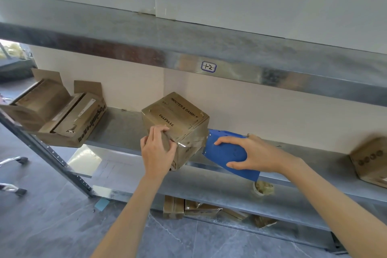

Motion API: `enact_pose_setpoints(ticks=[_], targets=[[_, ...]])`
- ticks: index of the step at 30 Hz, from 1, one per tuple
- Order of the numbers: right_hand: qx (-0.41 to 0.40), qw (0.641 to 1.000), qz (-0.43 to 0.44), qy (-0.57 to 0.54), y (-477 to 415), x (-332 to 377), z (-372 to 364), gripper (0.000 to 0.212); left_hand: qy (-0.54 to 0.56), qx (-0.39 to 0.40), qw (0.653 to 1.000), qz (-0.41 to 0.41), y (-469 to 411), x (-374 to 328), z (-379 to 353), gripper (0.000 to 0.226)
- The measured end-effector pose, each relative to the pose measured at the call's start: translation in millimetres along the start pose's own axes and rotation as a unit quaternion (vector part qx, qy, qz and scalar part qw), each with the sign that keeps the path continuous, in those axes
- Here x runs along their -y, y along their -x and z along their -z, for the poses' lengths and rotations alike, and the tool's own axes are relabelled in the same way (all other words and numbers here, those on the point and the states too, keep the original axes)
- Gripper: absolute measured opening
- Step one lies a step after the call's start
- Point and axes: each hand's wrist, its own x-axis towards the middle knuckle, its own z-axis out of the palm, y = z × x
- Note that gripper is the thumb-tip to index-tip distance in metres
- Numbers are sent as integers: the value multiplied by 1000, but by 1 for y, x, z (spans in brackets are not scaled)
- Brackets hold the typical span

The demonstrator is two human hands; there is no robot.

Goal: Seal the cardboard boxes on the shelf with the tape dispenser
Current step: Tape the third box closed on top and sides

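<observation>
A small brown cardboard box printed "PROCTER & GAMBLE" stands on the metal shelf, its near corner past the shelf's front edge. My left hand grips that near corner, fingers curled over the top edge. Clear tape shines across the box's right face. My right hand holds the blue tape dispenser, whose front end touches the box's right face. A tape roll shows below the dispenser's rear.
An open cardboard box with raised flaps sits at the shelf's left end, overhanging the edge. Another closed box stands at the far right. An upper shelf hangs overhead. Flattened cartons lie on the floor below.
</observation>
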Motion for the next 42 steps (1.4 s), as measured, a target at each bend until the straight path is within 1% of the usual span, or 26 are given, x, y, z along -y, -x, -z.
enact_pose_setpoints(ticks=[3, 5, 10, 11, 13, 15, 17, 20, 22, 26, 28, 30, 33, 37, 42], targets=[[-6, 1000, 5, -6, 1, 2, 5, 48, 8, 2, 1000, -9, 2, 2, 0, 34], [-12, 1000, 9, -3, 0, 2, 5, 48, 18, 13, 1000, -14, 5, 1, 2, 36], [-12, 1000, 5, 11, -1, -1, 6, 50, 92, 93, 991, -2, 20, -3, -1, 68], [-12, 1000, 5, 12, -2, -1, 7, 50, 89, 93, 992, -4, 21, -2, -3, 74], [-12, 1000, 5, 18, -2, 0, 9, 50, 54, 69, 996, -5, 21, -1, -7, 81], [-10, 1000, -1, 28, -3, 1, 12, 50, 23, 37, 999, -9, 17, -1, -7, 79], [-7, 1000, -1, 29, -4, 3, 15, 50, 37, 31, 999, -4, 13, 2, -5, 74], [-1, 1000, 10, 4, -6, 12, 20, 49, 80, 51, 995, 9, 11, 12, 2, 72], [9, 1000, 22, -11, -8, 21, 22, 48, 100, 77, 992, -3, 8, 24, 12, 72], [42, 998, 51, -1, -18, 41, 20, 47, 119, 192, 973, -45, -14, 46, 40, 70], [51, 997, 57, 3, -23, 49, 16, 47, 117, 243, 962, -48, -27, 50, 50, 71], [56, 997, 61, 7, -27, 52, 14, 48, 129, 263, 956, -33, -34, 49, 52, 75], [60, 996, 61, 20, -28, 52, 12, 49, 144, 253, 956, -18, -31, 44, 43, 88], [59, 997, 54, 22, -23, 50, 10, 50, 147, 196, 969, -36, -24, 43, 31, 80], [49, 998, 41, -4, -19, 41, 12, 49, 125, 198, 971, -35, -26, 43, 30, 79]])
